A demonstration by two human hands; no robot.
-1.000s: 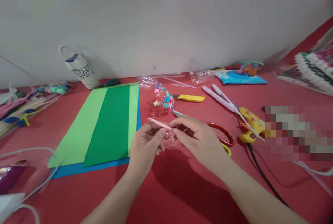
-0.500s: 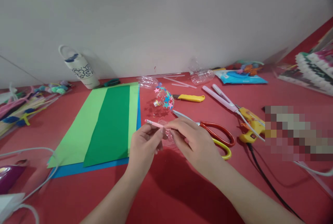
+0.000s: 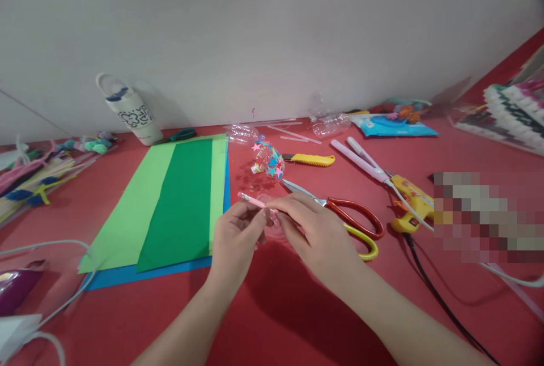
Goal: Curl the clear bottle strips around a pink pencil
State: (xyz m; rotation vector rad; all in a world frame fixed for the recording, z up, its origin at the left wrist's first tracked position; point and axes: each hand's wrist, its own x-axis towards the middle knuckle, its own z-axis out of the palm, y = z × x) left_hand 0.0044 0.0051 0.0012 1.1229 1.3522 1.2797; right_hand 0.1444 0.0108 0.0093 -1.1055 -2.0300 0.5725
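A slim pink pencil (image 3: 251, 200) with a silvery band near its end points up and left from my fingers. My left hand (image 3: 238, 235) is closed around it, thumb and fingertips pinching its lower part. Close against it, my right hand (image 3: 321, 230) pinches a small see-through pink strip (image 3: 275, 218) at the pencil's other end; the fingers hide most of this strip. Just beyond my hands lies a clear plastic piece covered in coloured stars (image 3: 272, 162). Scissors (image 3: 355, 216) with one red and one yellow handle lie partly behind my right hand.
Green paper sheets (image 3: 174, 201) lie on the left over a blue one. A yellow cutter knife (image 3: 312, 160), a pink flat iron (image 3: 361, 161) and a yellow glue gun (image 3: 412, 207) with a black cord lie right. A white tumbler (image 3: 134, 114) stands by the wall.
Both hands stay almost in place, still gripping the pencil and strip. The pencil tip has shifted very slightly; the things around have not moved.
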